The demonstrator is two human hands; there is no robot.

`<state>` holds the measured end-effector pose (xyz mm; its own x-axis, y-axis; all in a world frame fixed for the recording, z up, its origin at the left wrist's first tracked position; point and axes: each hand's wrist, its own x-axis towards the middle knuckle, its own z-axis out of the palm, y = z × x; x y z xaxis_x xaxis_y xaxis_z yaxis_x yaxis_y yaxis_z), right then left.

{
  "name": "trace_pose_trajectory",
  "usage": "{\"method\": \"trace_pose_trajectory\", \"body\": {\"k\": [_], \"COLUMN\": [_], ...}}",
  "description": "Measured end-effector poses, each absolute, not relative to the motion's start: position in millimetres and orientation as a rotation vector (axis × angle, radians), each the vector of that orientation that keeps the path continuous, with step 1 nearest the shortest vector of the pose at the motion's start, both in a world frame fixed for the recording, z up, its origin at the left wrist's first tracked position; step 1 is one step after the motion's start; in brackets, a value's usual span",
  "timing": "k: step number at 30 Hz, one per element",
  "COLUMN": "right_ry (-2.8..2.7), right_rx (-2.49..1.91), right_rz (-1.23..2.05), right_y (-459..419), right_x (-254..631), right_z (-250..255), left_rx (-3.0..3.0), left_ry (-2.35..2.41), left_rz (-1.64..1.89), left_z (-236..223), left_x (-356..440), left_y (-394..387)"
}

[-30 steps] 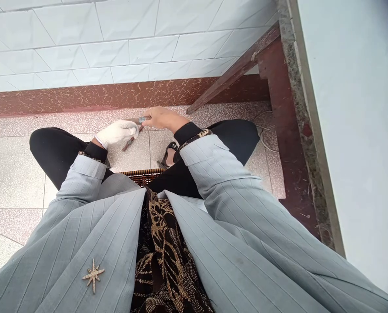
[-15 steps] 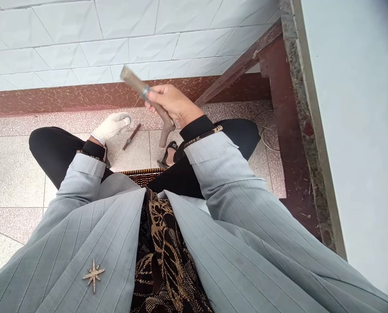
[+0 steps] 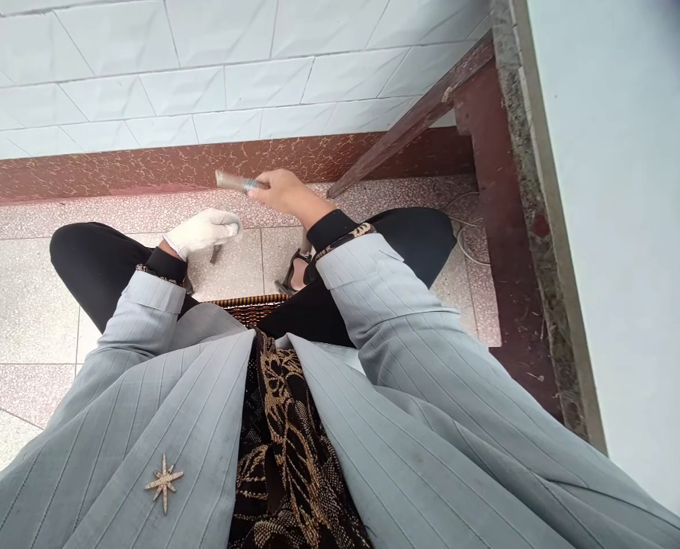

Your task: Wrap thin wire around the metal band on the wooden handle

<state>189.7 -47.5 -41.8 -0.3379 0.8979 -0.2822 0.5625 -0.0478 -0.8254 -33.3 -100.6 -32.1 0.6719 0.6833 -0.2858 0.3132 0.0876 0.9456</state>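
Our gloved left hand [image 3: 206, 231] is curled; our right hand [image 3: 286, 191] grips the brown stick [image 3: 232, 181], whose long axis points leftward, beyond the left hand. Whether this one pinches the dark rod [image 3: 216, 254] just under it, we cannot tell.

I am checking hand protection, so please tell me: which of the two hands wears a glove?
The left hand: it wears a white glove, while the right hand is bare and grips a stick.
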Motion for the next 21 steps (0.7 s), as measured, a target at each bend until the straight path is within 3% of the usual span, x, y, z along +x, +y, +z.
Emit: {"method": "trace_pose_trajectory", "body": {"k": [4,9,13,21], "right_ry": [-2.386,-2.568,-2.349,-1.401], "right_rx": [-1.557,-1.369,-1.173,-1.001], "right_rz": [1.196,1.652,1.888,1.725], "right_y": [-56,-65,-68,-62], "right_x": [182,182,190,202], "right_z": [-48,-33,-13,-4], "left_rx": [1.645,1.725,1.688,1.506], "left_ry": [0.956,1.097,1.113,0.926], "left_rz": [0.344,0.421,0.544,0.514], "left_z": [-33,-36,-38,-34], "left_x": [-39,-46,-48,-34], "left_y": [-98,-90,-87,-98]}}
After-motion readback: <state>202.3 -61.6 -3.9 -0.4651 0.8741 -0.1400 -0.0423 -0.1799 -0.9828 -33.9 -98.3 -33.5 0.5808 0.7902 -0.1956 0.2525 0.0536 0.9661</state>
